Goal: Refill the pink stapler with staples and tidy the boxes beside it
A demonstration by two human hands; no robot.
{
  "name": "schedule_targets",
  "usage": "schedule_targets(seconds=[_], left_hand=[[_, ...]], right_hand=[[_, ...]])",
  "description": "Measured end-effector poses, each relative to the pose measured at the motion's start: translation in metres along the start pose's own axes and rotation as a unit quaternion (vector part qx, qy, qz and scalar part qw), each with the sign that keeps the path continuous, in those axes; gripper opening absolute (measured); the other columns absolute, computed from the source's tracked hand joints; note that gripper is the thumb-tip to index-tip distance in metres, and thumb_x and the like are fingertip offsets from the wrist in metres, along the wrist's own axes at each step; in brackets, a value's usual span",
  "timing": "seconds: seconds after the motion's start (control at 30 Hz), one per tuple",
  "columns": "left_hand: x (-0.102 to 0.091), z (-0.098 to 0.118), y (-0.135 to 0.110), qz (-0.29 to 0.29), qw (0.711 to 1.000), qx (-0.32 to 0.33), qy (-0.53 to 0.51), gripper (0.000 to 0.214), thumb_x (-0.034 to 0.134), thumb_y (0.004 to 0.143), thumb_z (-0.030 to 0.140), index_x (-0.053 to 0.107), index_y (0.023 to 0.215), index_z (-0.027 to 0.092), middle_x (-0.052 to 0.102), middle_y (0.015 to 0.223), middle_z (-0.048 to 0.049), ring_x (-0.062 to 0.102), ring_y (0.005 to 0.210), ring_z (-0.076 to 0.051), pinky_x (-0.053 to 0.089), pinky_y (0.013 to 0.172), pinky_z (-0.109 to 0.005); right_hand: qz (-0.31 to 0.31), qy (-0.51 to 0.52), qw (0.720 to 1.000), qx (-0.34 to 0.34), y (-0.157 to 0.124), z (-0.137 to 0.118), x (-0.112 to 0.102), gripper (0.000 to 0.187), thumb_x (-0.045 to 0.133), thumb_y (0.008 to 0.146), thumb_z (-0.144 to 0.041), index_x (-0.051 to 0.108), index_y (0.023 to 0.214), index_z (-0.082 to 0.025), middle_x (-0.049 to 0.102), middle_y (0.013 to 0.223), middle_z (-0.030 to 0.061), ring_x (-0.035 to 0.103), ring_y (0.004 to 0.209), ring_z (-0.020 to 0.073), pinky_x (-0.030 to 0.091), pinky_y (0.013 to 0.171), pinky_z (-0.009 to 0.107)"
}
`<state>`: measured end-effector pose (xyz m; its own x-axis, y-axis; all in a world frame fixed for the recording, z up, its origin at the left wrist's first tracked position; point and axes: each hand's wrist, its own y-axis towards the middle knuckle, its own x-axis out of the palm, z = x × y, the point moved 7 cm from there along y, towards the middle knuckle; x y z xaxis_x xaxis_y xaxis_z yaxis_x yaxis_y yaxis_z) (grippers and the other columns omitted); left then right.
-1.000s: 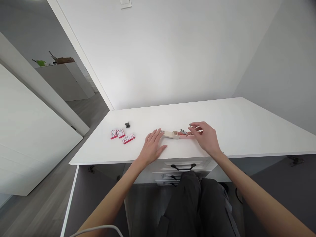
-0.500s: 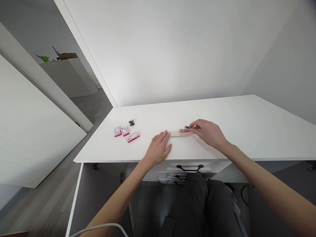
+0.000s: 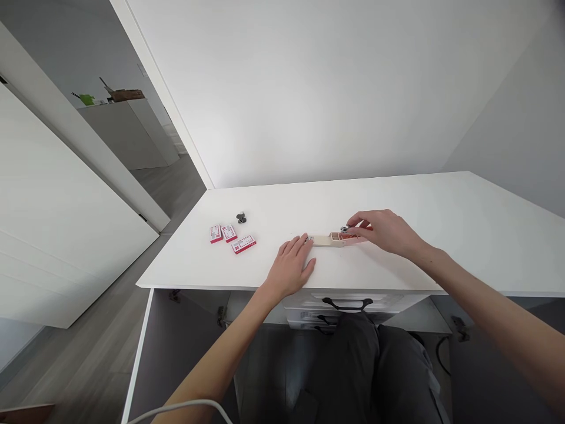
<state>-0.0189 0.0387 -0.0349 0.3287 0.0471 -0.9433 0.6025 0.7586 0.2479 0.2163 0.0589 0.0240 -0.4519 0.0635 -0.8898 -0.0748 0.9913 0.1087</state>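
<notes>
left hand: flat, fingers spread; right hand: arched, fingertips pinched

The stapler looks like smooth plastic, cream at one end and pink at the other, with a faint sheen. The small piece on top of it, at the fingers of the right hand, glints like bare metal. The surface under the stapler is white, matt and smooth, with no grain. Left of the stapler lie three little boxes of printed red-and-white card. Beyond them is a dark clip, too small to tell its material. Below the stapler, a drawer handle is black with a slight gloss, and the trousers are dark matt cloth.
</notes>
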Motion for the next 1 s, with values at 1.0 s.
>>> schedule_targets(seconds=[1.0], left_hand=[[-0.001,0.001,0.0,0.01,1.0,0.003,-0.001,0.05,0.039,0.108,0.04,0.047,0.154,0.023,0.042,0.168,-0.0102,0.039,0.155,-0.028,0.033,0.127,-0.05]], right_hand=[[0.017,0.278,0.952,0.127,-0.04,0.072,0.014,0.065,0.077,0.078,-0.067,0.068,0.13,-0.028,0.072,0.132,0.0096,0.071,0.101,0.0297,0.056,0.088,0.045]])
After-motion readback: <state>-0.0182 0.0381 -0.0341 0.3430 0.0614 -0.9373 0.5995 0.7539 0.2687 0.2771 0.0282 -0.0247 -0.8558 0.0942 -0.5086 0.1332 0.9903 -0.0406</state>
